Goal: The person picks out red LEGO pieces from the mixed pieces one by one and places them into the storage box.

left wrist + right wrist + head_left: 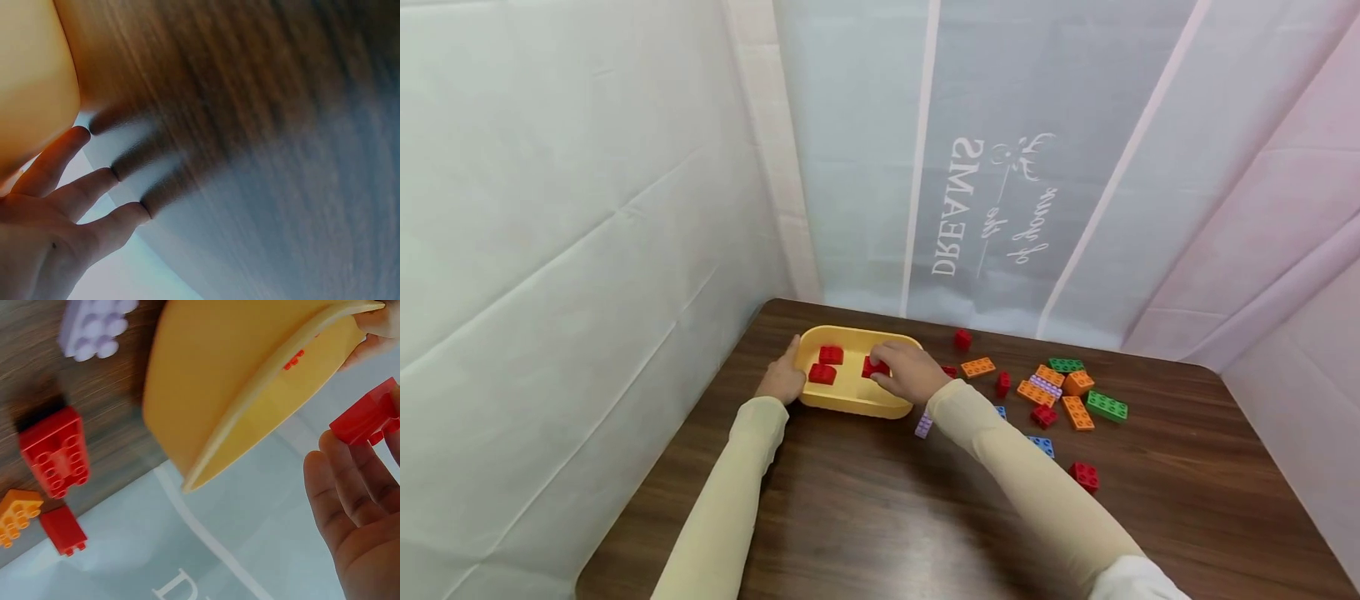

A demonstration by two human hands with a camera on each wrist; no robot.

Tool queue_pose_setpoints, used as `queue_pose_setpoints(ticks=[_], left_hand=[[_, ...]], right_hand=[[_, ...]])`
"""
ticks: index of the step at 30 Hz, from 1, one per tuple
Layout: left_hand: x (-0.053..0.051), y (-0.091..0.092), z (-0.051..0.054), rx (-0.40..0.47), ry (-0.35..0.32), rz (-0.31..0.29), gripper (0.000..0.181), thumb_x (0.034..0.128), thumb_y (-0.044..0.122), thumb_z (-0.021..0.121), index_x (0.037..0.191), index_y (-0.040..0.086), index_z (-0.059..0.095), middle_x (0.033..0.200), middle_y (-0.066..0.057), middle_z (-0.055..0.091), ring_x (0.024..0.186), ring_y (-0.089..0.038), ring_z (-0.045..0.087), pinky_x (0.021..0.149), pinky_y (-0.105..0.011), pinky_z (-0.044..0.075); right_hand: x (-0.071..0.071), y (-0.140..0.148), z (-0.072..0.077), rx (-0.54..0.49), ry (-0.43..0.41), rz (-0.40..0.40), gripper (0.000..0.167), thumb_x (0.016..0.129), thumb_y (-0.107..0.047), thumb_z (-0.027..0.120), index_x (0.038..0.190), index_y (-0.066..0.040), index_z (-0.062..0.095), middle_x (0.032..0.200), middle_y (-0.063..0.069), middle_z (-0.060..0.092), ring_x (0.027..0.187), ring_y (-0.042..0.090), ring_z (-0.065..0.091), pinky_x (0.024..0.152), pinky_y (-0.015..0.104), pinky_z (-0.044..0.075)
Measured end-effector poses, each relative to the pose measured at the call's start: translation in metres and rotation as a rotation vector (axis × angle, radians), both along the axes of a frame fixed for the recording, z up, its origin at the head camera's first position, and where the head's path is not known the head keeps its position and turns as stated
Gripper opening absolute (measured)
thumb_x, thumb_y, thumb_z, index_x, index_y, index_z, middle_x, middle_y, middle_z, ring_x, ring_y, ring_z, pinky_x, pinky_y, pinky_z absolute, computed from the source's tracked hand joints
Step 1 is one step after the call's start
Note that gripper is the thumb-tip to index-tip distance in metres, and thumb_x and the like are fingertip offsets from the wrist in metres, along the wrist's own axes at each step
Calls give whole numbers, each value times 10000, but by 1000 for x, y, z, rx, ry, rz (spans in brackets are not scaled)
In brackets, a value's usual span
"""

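A yellow tray (857, 405) stands at the table's back left with two red bricks (822, 373) lying inside at its left. My left hand (782, 379) touches the tray's left end; in the left wrist view the hand (69, 206) has its fingers spread, fingertips near the wood beside the tray (37, 81). Over the tray's right part, my right hand (912, 372) holds a red brick (872, 367). The right wrist view shows that brick (365, 414) pinched in the fingers of the hand (359, 500), beside the tray's rim (250, 381).
Right of the tray, loose bricks lie on the dark table (850, 500): orange ones (977, 367), green ones (1107, 406), blue ones (1042, 446), a purple one (923, 424) and red ones (1085, 476). A curtain (865, 167) hangs behind the table.
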State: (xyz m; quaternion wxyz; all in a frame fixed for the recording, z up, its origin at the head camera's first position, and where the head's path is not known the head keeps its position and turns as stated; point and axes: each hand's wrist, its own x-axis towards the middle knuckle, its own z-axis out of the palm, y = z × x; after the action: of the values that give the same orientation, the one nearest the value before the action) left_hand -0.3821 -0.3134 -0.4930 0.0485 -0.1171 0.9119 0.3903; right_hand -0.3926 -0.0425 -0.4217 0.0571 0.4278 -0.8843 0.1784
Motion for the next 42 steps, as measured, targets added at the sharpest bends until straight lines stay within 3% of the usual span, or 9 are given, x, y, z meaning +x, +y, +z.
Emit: queue_pose_setpoints(ticks=[15, 33, 39, 42], left_hand=[[-1, 0, 0, -12, 17, 8, 791, 934, 72, 412, 1646, 214, 100, 1581, -196, 355, 1256, -330, 478, 1092, -536, 350], [-3, -5, -3, -12, 27, -1, 797, 922, 90, 419, 1645, 230, 114, 1572, -184, 376, 1152, -327, 501, 1065, -527, 375], [-6, -4, -7, -17, 13, 9, 804, 923, 92, 435, 1644, 245, 115, 1557, -180, 403, 1093, -331, 527, 1025, -516, 413], [-7, -3, -7, -22, 25, 8, 804, 919, 94, 449, 1644, 239, 131, 1528, -182, 443, 1022, -332, 546, 980, -508, 439]], right_hand=[[-5, -41, 0, 46, -49, 4, 149, 926, -233, 749, 1002, -166, 639, 944, -35, 627, 839, 148, 558, 797, 310, 505], [-8, -85, -14, 54, -2, 52, 160, 913, -217, 769, 955, -147, 632, 877, -30, 608, 777, 151, 546, 750, 299, 498], [-12, -94, -25, 121, 73, 62, 170, 914, -244, 770, 963, -139, 646, 871, -28, 618, 785, 142, 570, 750, 293, 508], [-14, -97, -28, 146, 70, 63, 163, 921, -256, 760, 976, -137, 663, 873, -27, 639, 788, 143, 591, 766, 301, 518]])
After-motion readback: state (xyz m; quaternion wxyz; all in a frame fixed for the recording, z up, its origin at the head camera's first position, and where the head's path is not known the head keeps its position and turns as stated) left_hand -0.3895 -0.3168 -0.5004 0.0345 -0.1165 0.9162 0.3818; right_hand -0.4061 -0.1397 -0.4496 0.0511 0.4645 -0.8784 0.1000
